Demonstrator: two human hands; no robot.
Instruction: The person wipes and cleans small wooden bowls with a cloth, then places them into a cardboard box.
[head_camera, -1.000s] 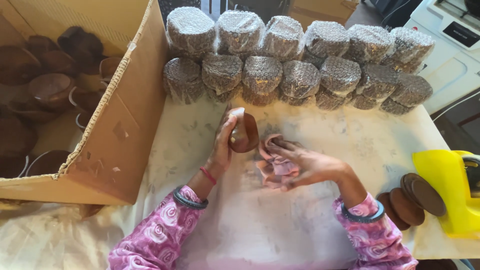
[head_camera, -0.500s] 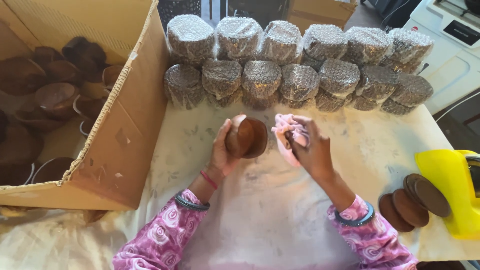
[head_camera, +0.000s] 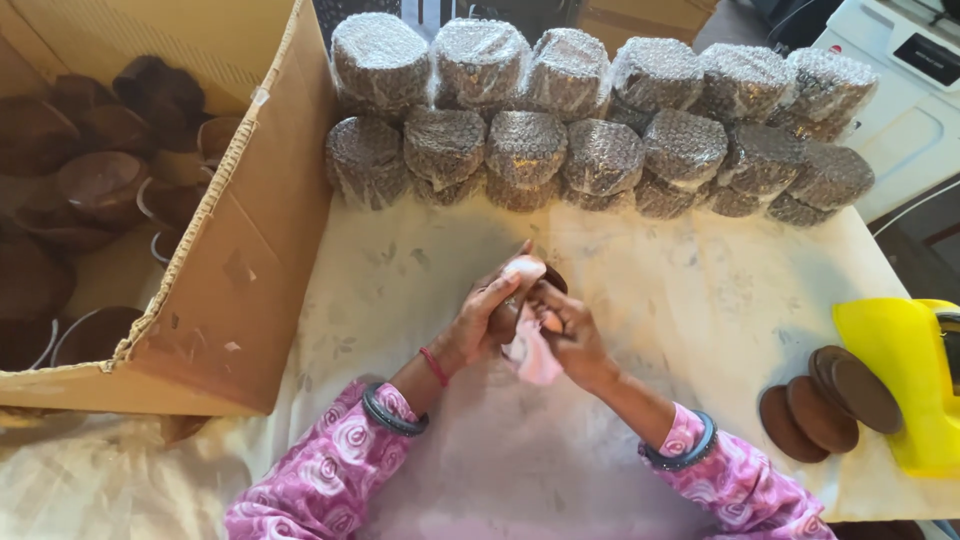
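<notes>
Both hands meet above the table, the left hand gripping a brown bowl tilted up so the right hand, clutching a pink cloth, can rub it, near the bubble-wrapped bundles and the box.

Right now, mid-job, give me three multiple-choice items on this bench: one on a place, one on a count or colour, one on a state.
1. Where does the open cardboard box stand?
A. left of the hands
B. right of the hands
C. behind the wrapped bundles

2. What colour is the cloth?
A. green
B. pink
C. black

3. How is the brown bowl held?
A. lying free on the table
B. inside the box
C. between both hands

Key: 1 A, the box fills the left side. 2 B, pink cloth hangs below the right hand. 3 C, the left hand and right hand close around it.
</notes>
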